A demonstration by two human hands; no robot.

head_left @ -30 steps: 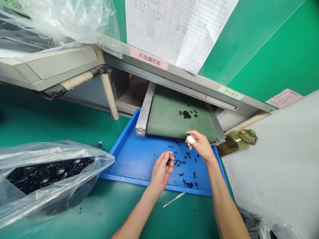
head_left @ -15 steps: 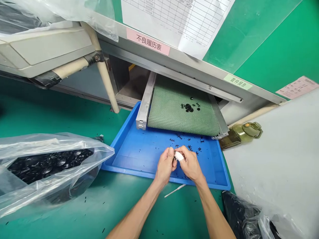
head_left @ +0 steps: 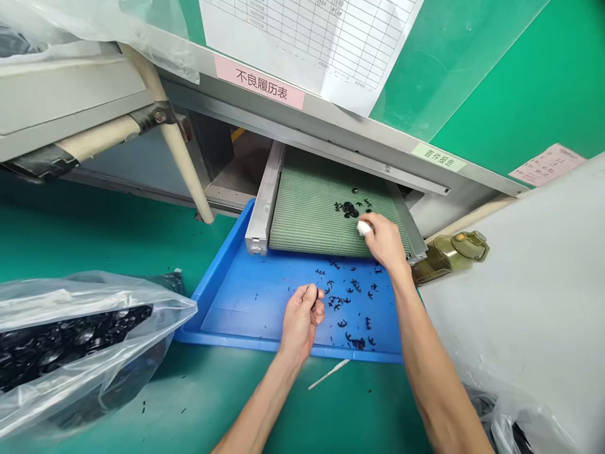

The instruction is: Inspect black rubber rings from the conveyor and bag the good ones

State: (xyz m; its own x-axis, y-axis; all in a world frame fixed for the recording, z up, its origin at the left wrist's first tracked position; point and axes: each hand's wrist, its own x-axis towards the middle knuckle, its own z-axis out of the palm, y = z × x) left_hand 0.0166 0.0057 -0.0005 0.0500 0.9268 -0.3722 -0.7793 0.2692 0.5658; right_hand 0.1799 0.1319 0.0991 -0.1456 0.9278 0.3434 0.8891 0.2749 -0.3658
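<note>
My left hand (head_left: pixel 301 318) is above the blue tray (head_left: pixel 236 296), its thumb and fingers closed on a small black disc-like plastic part (head_left: pixel 314 296), mostly hidden by the fingers. My right hand (head_left: pixel 386 241) reaches over the green conveyor belt (head_left: pixel 312 214). A white covering (head_left: pixel 363 228) wraps one of its fingertips. Its fingers are stretched toward a small cluster of black plastic parts (head_left: pixel 350 209) lying on the belt, and nothing shows in them. In the tray below, many black branching scraps (head_left: pixel 336 302) are scattered, mostly right of my left hand.
At left stands a clear plastic bag (head_left: pixel 174 309) holding shiny black parts. A thin white stick (head_left: pixel 328 374) lies on the green surface before the tray. An olive bottle (head_left: pixel 454 249) is at right, near another bag (head_left: pixel 510 416). A metal rail (head_left: pixel 331 146) crosses above the belt.
My hands have parted. The right one has moved up and forward from the tray to the belt; the left has stayed over the tray, still closed. The view has shifted slightly.
</note>
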